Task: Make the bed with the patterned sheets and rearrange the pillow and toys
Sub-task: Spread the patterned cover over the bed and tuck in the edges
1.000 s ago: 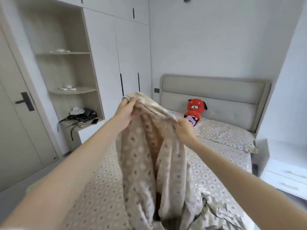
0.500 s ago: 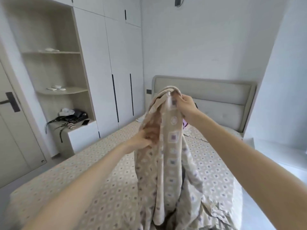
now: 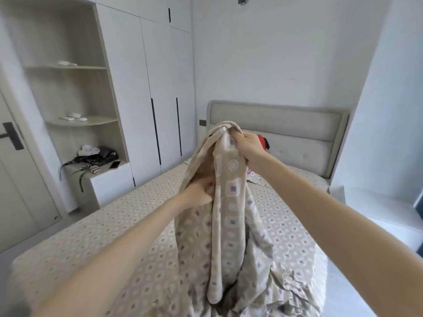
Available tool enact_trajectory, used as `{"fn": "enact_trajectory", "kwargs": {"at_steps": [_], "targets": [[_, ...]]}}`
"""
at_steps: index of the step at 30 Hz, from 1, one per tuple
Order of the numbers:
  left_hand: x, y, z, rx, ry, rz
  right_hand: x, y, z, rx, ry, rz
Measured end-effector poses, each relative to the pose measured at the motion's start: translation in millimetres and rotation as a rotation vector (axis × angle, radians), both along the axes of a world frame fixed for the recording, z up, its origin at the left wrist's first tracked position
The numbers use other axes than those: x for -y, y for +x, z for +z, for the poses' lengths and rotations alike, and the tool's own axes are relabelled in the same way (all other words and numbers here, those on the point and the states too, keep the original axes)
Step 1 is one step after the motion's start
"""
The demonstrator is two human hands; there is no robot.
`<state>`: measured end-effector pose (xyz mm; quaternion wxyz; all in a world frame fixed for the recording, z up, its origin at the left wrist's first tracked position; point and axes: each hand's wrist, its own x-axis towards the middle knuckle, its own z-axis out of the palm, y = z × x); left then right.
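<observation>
A beige patterned sheet (image 3: 231,216) hangs bunched in front of me over the bed (image 3: 96,227), which is covered in the same pattern. My right hand (image 3: 248,146) grips the sheet's top edge, held high near the headboard line. Lower down, my left hand (image 3: 199,191) clutches a fold of the cloth, its fingers half buried in it. Behind my right wrist shows a sliver of the red plush toy (image 3: 263,143). The sheet and my arm hide the pillow.
A grey padded headboard (image 3: 297,124) stands at the far end. White wardrobe doors (image 3: 160,99) and open shelves with small items line the left; a low ledge holds a dark bag (image 3: 98,156). A white nightstand (image 3: 384,211) sits on the right.
My left hand dropped from the sheet's top edge to a fold lower down. My right hand took over the top and lifted it. The view shifted, hiding the pillow and most of the toy.
</observation>
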<state>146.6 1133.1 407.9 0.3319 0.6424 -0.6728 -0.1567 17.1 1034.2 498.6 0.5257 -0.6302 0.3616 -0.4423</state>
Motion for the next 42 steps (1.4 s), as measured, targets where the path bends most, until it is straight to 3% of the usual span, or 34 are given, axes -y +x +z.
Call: {"fn": "enact_trajectory", "kwargs": {"at_steps": [3,8,10,12,14,16,19,22,24,27,31,34,37,39,42], "targets": [[1,3,-2,0.027,0.096,0.016,-1,0,-2,-0.025,0.008,0.008],[-12,22,5,-0.024,0.060,0.180,10,-11,-7,0.055,0.149,-0.145],[-20,27,20,-0.052,-0.024,0.239,15,-12,-10,0.222,0.313,-0.081],[-25,32,42,-0.184,-0.152,0.309,13,-12,-18,0.253,0.387,0.073],[-31,33,67,-0.288,-0.253,0.349,4,-10,-26,0.022,0.275,0.158],[-39,33,83,-0.258,-0.288,0.358,-7,-6,-34,-0.186,0.106,0.152],[-51,31,92,-0.230,-0.343,0.372,-21,1,-47,-0.347,-0.089,0.174],[-64,27,90,-0.293,-0.313,0.406,-33,5,-66,-0.803,-0.329,0.368],[-75,23,84,-0.240,-0.282,0.432,-42,6,-80,-0.963,-0.440,0.411],[-98,15,74,-0.030,-0.262,0.500,-56,5,-98,-0.926,-0.590,0.270],[-135,13,61,-0.014,-0.192,0.609,-65,-4,-93,-0.691,-0.582,0.125],[-165,1,49,-0.160,-0.176,0.644,-68,-4,-85,-0.516,-0.472,0.170],[-185,-21,29,-0.342,-0.173,0.749,-84,3,-94,-0.392,-0.262,0.443],[-198,-35,18,-0.477,-0.183,0.850,-100,3,-114,-0.446,-0.299,0.592],[-219,-52,7,-0.729,-0.168,0.903,-120,-8,-152,-0.672,-0.372,0.822]]}}
